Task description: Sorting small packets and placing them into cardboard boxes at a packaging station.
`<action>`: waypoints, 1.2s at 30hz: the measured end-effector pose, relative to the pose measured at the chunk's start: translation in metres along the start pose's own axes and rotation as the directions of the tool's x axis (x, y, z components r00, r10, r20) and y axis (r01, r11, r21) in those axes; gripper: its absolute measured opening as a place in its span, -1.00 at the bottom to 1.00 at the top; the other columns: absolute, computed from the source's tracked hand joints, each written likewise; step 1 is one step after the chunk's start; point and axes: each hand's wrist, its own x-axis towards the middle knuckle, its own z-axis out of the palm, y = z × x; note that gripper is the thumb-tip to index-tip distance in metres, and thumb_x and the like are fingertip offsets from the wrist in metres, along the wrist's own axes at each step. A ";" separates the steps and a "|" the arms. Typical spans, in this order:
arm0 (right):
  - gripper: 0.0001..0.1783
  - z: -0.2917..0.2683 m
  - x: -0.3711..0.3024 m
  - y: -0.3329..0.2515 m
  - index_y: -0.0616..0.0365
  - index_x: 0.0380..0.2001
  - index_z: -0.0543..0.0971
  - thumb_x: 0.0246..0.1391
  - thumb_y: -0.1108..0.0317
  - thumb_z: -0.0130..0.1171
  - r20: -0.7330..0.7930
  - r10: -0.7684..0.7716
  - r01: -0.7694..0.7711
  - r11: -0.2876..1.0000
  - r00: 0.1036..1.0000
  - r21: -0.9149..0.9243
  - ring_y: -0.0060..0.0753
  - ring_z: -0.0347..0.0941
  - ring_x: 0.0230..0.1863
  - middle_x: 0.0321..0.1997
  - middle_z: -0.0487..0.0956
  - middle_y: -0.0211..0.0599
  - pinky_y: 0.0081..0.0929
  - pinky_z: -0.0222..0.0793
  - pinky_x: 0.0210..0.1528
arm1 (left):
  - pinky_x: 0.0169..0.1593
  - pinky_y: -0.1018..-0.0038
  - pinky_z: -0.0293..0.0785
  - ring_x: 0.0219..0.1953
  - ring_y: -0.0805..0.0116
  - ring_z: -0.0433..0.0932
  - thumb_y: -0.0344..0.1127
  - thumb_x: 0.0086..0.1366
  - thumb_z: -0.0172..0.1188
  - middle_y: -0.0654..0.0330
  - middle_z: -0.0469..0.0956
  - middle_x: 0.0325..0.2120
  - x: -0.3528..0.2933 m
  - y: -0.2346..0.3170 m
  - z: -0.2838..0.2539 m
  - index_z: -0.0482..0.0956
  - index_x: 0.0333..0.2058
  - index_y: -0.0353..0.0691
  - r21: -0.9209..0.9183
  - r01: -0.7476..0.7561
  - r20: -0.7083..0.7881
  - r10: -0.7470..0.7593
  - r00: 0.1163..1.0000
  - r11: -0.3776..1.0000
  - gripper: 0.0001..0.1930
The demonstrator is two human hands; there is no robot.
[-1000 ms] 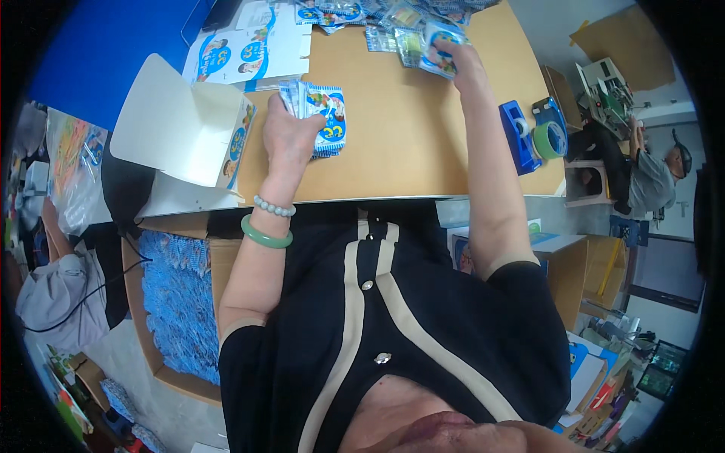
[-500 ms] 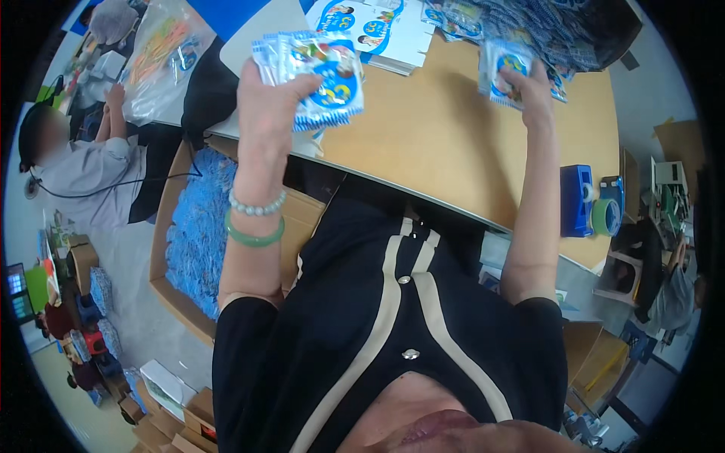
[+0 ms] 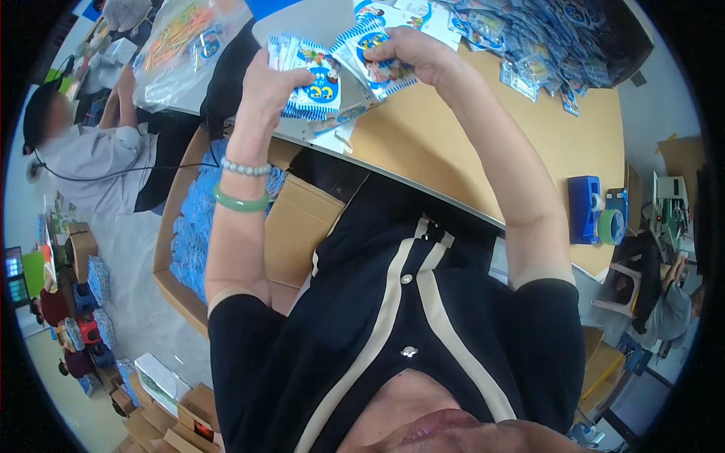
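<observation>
Packets [image 3: 321, 92] stand as a loose stack in the left hand [image 3: 264, 84], which is part closed, its thumb pressed across the front one. The right hand [image 3: 423, 54] pinches a thinner-looking bunch [image 3: 375, 64], thumb on the printed face, and tilts it close beside the stack; whether the edges touch cannot be told. Both hands are near the open white box [image 3: 298, 26] at the left end of the desk [image 3: 430, 147], well apart from the pile [image 3: 555, 45].

With the 2 groups this close, the bunch is best turned to the stack's angle, crimped ends level, before either grip loosens. Light pressure on the flat faces should do: the wrappers look slick, and a hard squeeze could fan them out. The left thumb probably needs lifting only slightly, so that no packet slips.
</observation>
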 end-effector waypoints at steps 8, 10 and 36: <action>-0.69 0.035 -0.024 -0.013 0.28 -0.18 0.51 -0.01 0.45 0.32 -0.214 -0.005 0.055 0.973 0.977 0.226 -0.48 0.54 -0.37 -0.32 0.60 -0.30 -0.50 0.56 -0.30 | -0.06 0.29 0.51 -0.20 0.03 0.62 -0.26 -0.12 0.40 -0.10 0.60 -0.24 0.006 0.019 0.005 0.46 -0.15 -0.41 0.711 -0.107 -0.105 0.255 0.961 0.695 -0.45; -0.72 0.050 -0.006 -0.016 0.28 -0.19 0.50 0.01 0.47 0.29 -0.240 -0.071 0.160 0.913 0.968 0.374 -0.46 0.54 -0.33 -0.34 0.60 -0.28 -0.46 0.57 -0.26 | -0.03 0.24 0.48 -0.16 -0.05 0.60 -0.21 -0.12 0.38 -0.12 0.60 -0.24 0.010 0.011 0.011 0.46 -0.16 -0.39 0.695 -0.088 -0.123 0.238 0.964 0.714 -0.45; -0.31 0.063 0.077 0.023 0.51 0.05 0.34 -0.02 0.17 0.23 -0.323 -0.172 -0.118 0.695 0.931 -0.709 0.02 0.53 -0.03 -0.03 0.54 0.20 -0.15 0.40 0.07 | 0.05 0.17 0.46 -0.05 -0.21 0.54 -0.33 0.10 0.18 -0.38 0.51 -0.15 0.046 -0.017 0.043 0.25 -0.01 -0.59 0.807 0.096 -0.191 0.103 0.976 0.582 -0.45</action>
